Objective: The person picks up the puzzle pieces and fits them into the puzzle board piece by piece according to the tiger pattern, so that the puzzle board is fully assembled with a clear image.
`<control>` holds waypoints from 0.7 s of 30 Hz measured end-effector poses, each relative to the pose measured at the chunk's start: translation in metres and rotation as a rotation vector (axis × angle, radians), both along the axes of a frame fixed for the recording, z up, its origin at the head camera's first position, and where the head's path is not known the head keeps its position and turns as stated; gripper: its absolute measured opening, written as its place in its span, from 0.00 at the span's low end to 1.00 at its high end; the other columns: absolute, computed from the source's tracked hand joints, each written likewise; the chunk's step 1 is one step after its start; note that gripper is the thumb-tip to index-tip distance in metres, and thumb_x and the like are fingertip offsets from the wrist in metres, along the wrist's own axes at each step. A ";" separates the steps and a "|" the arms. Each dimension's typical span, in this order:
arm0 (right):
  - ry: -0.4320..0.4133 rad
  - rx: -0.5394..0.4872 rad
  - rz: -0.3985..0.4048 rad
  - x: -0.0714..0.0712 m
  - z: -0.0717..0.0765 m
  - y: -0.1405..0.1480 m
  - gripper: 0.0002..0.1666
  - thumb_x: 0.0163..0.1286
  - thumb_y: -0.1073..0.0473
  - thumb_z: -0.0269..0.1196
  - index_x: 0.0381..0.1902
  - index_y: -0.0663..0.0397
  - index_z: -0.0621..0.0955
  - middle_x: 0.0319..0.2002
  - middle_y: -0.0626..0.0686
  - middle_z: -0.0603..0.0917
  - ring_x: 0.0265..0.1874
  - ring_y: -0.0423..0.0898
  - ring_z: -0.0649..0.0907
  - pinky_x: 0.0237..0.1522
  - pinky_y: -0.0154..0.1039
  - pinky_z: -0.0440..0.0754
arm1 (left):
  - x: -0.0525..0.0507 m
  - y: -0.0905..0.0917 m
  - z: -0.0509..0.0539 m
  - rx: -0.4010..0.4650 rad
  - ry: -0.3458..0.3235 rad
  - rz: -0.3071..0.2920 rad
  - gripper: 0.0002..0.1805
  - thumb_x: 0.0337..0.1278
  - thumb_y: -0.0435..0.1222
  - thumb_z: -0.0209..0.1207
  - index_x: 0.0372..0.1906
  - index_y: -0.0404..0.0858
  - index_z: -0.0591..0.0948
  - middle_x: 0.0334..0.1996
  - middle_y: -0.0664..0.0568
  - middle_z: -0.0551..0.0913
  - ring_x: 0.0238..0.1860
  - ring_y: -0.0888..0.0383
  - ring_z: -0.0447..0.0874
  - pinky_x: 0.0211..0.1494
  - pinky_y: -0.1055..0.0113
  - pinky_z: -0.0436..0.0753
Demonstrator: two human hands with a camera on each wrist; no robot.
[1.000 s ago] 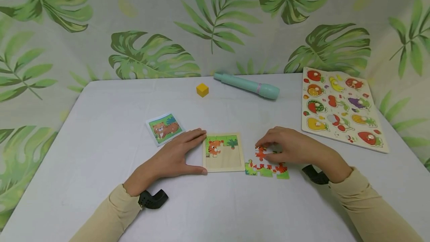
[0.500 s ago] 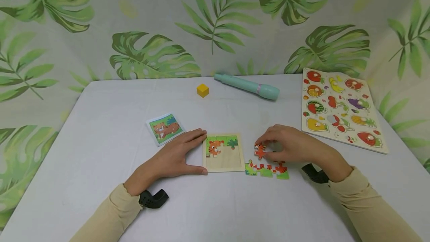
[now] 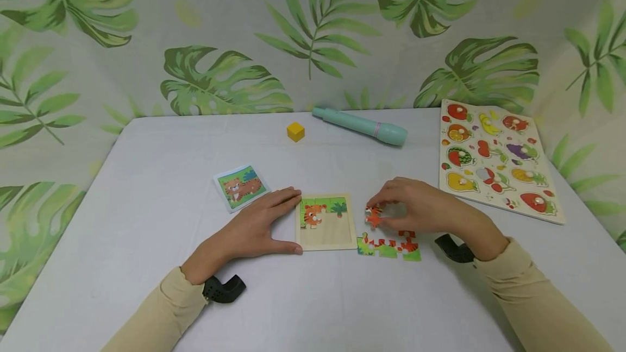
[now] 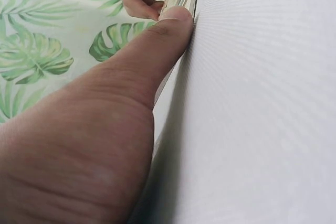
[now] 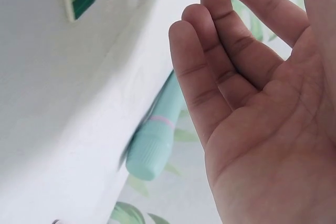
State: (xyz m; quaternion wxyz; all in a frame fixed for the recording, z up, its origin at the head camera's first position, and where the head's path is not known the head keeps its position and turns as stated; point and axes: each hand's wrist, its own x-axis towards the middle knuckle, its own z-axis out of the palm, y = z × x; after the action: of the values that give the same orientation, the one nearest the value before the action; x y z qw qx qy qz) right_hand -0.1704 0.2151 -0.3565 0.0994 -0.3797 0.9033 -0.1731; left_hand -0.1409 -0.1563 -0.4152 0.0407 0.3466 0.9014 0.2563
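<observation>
My left hand [image 3: 251, 227] lies at the left side of a square wooden puzzle tray [image 3: 333, 237], its straight fingertips at the upper left corner and its thumb at the lower left. Several fitted pieces in the tray show a tiger's head, greenery and a plant. Between thumb and fingertips my right hand [image 3: 425, 205] pinches an orange tiger puzzle piece [image 3: 373, 218], just right of the tray. Below that hand lie several loose puzzle pieces [image 3: 388, 251]. In the right wrist view, only a sliver of the pinched piece shows at the fingertips.
A tiger picture card [image 3: 241, 187] lies beyond my left hand. Farther back are a yellow cube [image 3: 295, 132] and a turquoise, torch-like cylinder [image 3: 359, 125]. The fruit peg board [image 3: 496, 162] lies at the right. A leaf-print cloth [image 3: 342, 31] hangs behind the table.
My right hand has shifted slightly left and away from me with the puzzle piece, uncovering more of a loose piece beneath it. My left hand and the tray stay in place.
</observation>
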 end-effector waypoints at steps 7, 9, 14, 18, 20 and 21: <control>0.007 -0.013 0.025 0.001 0.006 -0.010 0.18 0.65 0.54 0.74 0.53 0.40 0.88 0.43 0.37 0.84 0.46 0.40 0.81 0.50 0.42 0.84 | 0.000 0.000 0.001 -0.002 -0.012 0.005 0.58 0.48 0.65 0.72 0.79 0.40 0.65 0.79 0.54 0.62 0.81 0.53 0.57 0.80 0.51 0.63; 0.008 -0.008 0.029 0.001 0.007 -0.013 0.18 0.65 0.54 0.74 0.53 0.40 0.88 0.44 0.37 0.84 0.46 0.40 0.81 0.51 0.42 0.84 | 0.000 0.000 0.000 -0.003 -0.015 0.005 0.58 0.48 0.65 0.72 0.79 0.40 0.65 0.79 0.54 0.62 0.81 0.53 0.57 0.80 0.51 0.63; 0.012 -0.004 0.037 0.000 0.008 -0.020 0.19 0.65 0.54 0.73 0.54 0.40 0.88 0.45 0.37 0.84 0.48 0.40 0.81 0.52 0.42 0.84 | 0.000 0.000 0.000 -0.006 -0.011 0.006 0.58 0.49 0.65 0.72 0.79 0.40 0.65 0.79 0.54 0.63 0.81 0.53 0.57 0.80 0.51 0.63; 0.023 -0.011 0.059 0.000 0.010 -0.027 0.18 0.66 0.54 0.73 0.54 0.41 0.88 0.45 0.38 0.85 0.48 0.42 0.82 0.52 0.44 0.84 | 0.000 0.000 0.000 -0.009 -0.009 0.007 0.58 0.49 0.65 0.72 0.79 0.41 0.65 0.79 0.55 0.62 0.81 0.53 0.57 0.81 0.51 0.62; 0.023 -0.010 0.066 -0.001 0.010 -0.030 0.18 0.66 0.54 0.73 0.54 0.41 0.88 0.45 0.39 0.85 0.49 0.42 0.82 0.52 0.44 0.84 | 0.000 0.000 0.000 -0.010 -0.009 0.007 0.58 0.49 0.65 0.72 0.80 0.41 0.65 0.79 0.55 0.62 0.81 0.53 0.57 0.81 0.51 0.62; 0.023 -0.009 0.068 -0.001 0.010 -0.032 0.18 0.66 0.54 0.73 0.55 0.41 0.88 0.45 0.39 0.85 0.49 0.41 0.82 0.52 0.44 0.84 | 0.000 0.001 0.000 -0.010 -0.008 0.007 0.58 0.49 0.65 0.72 0.80 0.41 0.65 0.79 0.55 0.63 0.81 0.54 0.57 0.81 0.51 0.62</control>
State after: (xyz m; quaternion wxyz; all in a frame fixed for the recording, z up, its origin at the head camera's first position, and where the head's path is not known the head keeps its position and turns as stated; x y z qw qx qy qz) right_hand -0.1712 0.1833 -0.3464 0.0933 -0.4125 0.8902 -0.1694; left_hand -0.1414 -0.1558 -0.4150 0.0454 0.3422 0.9037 0.2532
